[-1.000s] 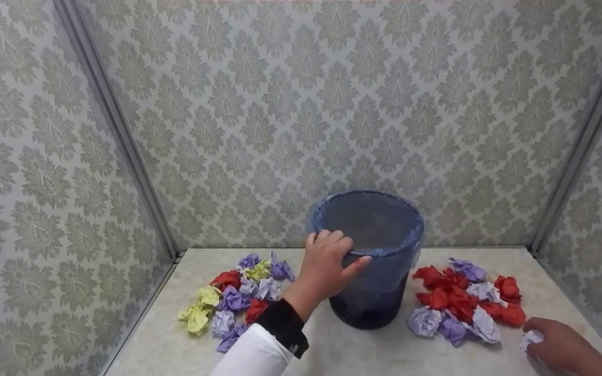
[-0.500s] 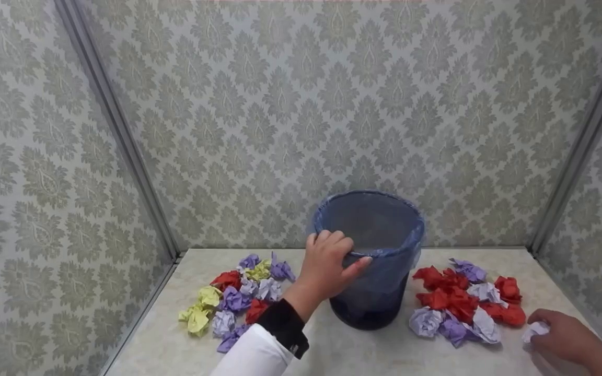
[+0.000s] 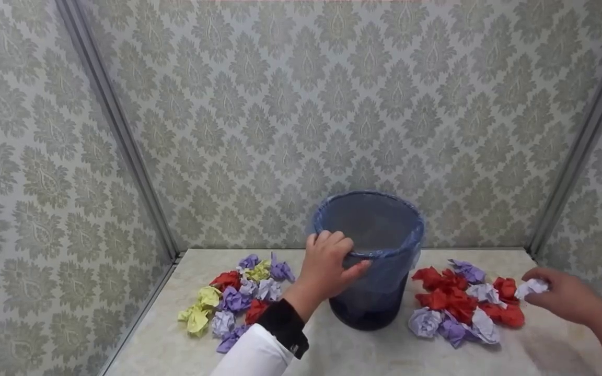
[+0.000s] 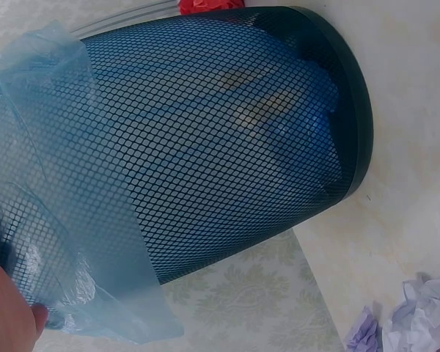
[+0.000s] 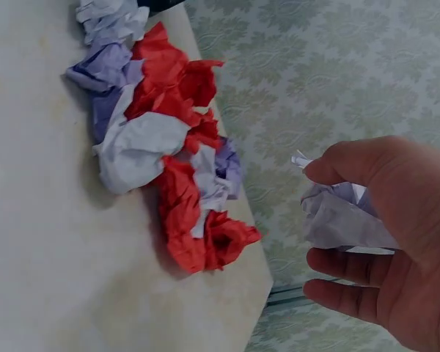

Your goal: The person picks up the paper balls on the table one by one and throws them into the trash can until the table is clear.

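My left hand (image 3: 327,261) grips the near left rim of a dark mesh wastebasket (image 3: 366,308), thumb outside and fingers over the edge. A thin blue bin liner (image 3: 411,245) is folded over that rim; in the left wrist view the liner (image 4: 73,220) hangs down outside the mesh. At the far right, my right hand (image 3: 565,295) pinches a crumpled white paper ball (image 3: 532,288) between thumb and fingers, raised above the table. The right wrist view shows this paper ball (image 5: 341,216) in the fingers, with a pile of red, white and purple paper balls (image 5: 180,213) beside it.
Crumpled red, purple and white papers (image 3: 460,303) lie right of the wastebasket. To its left is another pile with yellow, purple, red and white papers (image 3: 234,298). Patterned wall panels (image 3: 280,104) enclose the pale table (image 3: 411,360) at the back and sides.
My right hand has lifted the white paper ball off the table and moved it away from me, beside the right pile. The left hand stays on the rim.
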### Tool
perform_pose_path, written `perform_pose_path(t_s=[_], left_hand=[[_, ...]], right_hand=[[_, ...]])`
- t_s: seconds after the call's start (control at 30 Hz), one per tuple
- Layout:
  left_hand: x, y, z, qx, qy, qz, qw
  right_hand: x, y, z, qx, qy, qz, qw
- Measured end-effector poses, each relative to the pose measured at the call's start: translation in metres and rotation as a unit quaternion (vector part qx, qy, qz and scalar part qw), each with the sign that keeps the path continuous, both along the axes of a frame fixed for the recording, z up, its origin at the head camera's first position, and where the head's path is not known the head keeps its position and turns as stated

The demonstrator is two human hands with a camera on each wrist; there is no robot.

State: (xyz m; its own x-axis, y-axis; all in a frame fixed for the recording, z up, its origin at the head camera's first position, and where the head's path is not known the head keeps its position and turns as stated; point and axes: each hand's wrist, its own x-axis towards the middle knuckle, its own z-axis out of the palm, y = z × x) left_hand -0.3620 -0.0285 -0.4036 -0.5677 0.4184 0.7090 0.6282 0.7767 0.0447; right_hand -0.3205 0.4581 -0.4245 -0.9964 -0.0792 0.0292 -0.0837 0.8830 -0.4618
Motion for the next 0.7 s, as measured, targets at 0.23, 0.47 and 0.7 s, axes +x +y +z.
perform_pose_path(t_s=[0.23,0.47,0.7], left_hand=[[-0.001,0.000,0.000,0.000,0.012,0.004,0.9999],[-0.002,0.001,0.000,-0.003,0.014,0.010,0.9998],[-0.002,0.001,-0.001,0.000,0.007,0.012,0.9999]], right_hand=[[-0.002,-0.022,0.053,0.005,0.059,0.027,0.9979],[-0.012,-0.050,0.102,0.004,0.086,0.054,0.9949],[-0.020,-0.081,0.137,0.007,0.094,0.065,0.9934]])
